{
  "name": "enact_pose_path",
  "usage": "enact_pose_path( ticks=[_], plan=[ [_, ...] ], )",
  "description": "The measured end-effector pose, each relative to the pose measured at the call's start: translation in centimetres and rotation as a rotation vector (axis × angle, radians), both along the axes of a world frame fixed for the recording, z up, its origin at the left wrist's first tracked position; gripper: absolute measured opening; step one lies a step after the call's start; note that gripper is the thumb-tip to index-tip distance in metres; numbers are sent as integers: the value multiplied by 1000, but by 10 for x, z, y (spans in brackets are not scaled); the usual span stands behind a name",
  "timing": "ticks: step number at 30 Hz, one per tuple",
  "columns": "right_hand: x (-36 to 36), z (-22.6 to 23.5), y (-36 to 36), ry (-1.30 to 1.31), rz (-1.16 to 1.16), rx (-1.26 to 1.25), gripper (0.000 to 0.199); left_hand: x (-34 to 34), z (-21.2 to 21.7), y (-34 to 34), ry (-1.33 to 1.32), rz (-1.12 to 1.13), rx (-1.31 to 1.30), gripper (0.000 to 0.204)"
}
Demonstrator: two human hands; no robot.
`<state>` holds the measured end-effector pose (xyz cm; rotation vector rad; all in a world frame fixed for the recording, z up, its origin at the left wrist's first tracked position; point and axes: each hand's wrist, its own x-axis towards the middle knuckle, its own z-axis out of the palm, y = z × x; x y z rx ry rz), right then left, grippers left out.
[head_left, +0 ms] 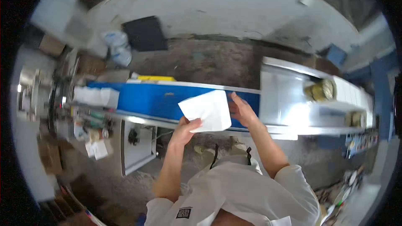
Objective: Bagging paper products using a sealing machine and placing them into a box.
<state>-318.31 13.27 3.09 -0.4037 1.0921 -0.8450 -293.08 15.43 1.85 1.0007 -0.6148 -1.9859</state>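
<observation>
The white paper (207, 112) is over the blue belt (144, 98), up and to the right of the left hand (184, 130), which pinches its lower-left corner, thumb on top. It looks nearly square, slightly longer crosswise, tilted up toward the right. The right hand (243, 111) is just beside its right edge, fingers apart and seemingly holding nothing; whether a fingertip touches the paper, I can't tell. From where I stand, more white paper pieces (109, 98) lie at the belt's left end. Rightward, the metal table (274, 88) bears a row of white packs (354, 96) and gold-brown packs (324, 90). Below the belt, an open-fronted cabinet (140, 159) has something dark (133, 136) inside, too blurred to name.
</observation>
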Motion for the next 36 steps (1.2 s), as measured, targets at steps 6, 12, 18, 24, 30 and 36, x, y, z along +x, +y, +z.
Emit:
enact_pose_path(
  ticks=[6,12,18,24,30,36],
  plan=[
    [142,4,-10,-4,414,-359,96,142,31,33,-210,39,-66,61],
    [269,17,-20,124,519,-359,92,244,28,54,-291,104,-78,64],
    [392,-41,-114,-1,312,-262,52,312,-4,76,-503,782,129,56],
    [528,-146,-204,-131,178,-200,59,311,-52,125,-541,787,359,47],
    [584,-205,-207,-64,210,-154,68,288,-77,153,-605,692,442,47],
    [542,-237,-228,245,172,-289,51,272,-72,138,-586,577,287,41]
  ],
)
